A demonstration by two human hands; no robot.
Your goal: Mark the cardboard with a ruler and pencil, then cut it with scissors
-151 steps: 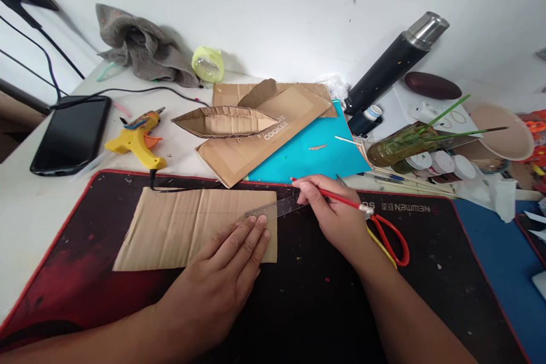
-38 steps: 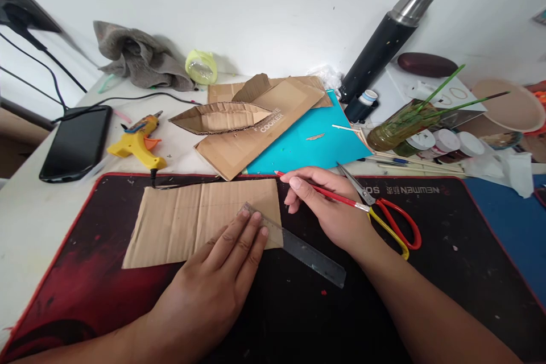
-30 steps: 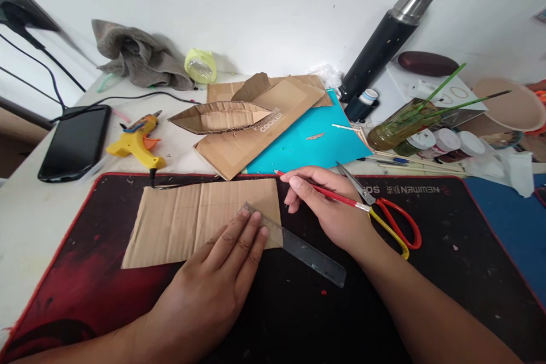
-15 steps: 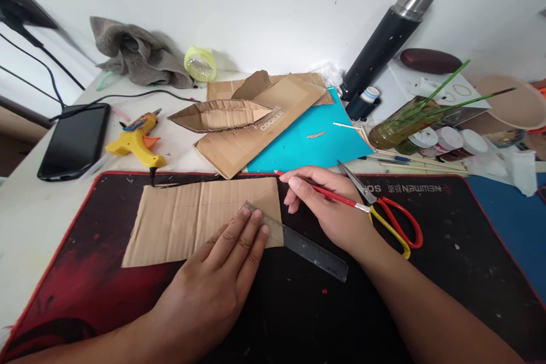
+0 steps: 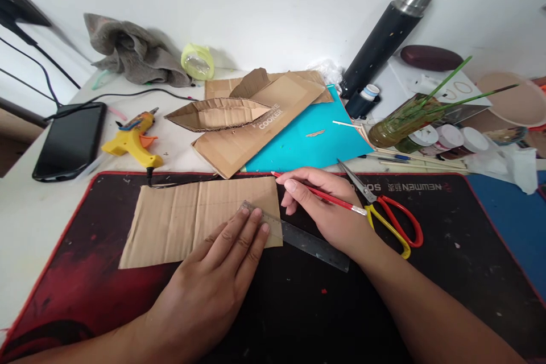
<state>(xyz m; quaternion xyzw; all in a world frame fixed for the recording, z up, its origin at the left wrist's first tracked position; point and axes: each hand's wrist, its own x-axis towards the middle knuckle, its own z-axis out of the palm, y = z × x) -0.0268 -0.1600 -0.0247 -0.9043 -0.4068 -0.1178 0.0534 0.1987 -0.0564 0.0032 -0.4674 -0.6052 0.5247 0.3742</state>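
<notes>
A piece of brown cardboard [image 5: 170, 222] lies on the dark mouse mat, with a faint line drawn across it. My left hand [image 5: 226, 261] rests flat, its fingertips pressing one end of a clear ruler [image 5: 311, 245] onto the cardboard. The ruler slants down to the right, past the cardboard's edge and onto the mat. My right hand [image 5: 319, 196] is closed around a red pencil [image 5: 328, 196], whose tip is near the cardboard's upper right corner. Scissors [image 5: 384, 210] with red and yellow handles lie just right of that hand.
Behind the mat [image 5: 443, 261] are a yellow glue gun [image 5: 134, 142], a phone [image 5: 70, 139], a boat-shaped cardboard piece [image 5: 217, 115] and a blue sheet [image 5: 294, 145]. A black thermos [image 5: 379, 48], a jar with green sticks [image 5: 403, 119] and small paint pots [image 5: 447, 139] stand at the right.
The ruler's right end has swung slightly away from me, while its left end stays under my left fingers. My right hand still holds the pencil in nearly the same place.
</notes>
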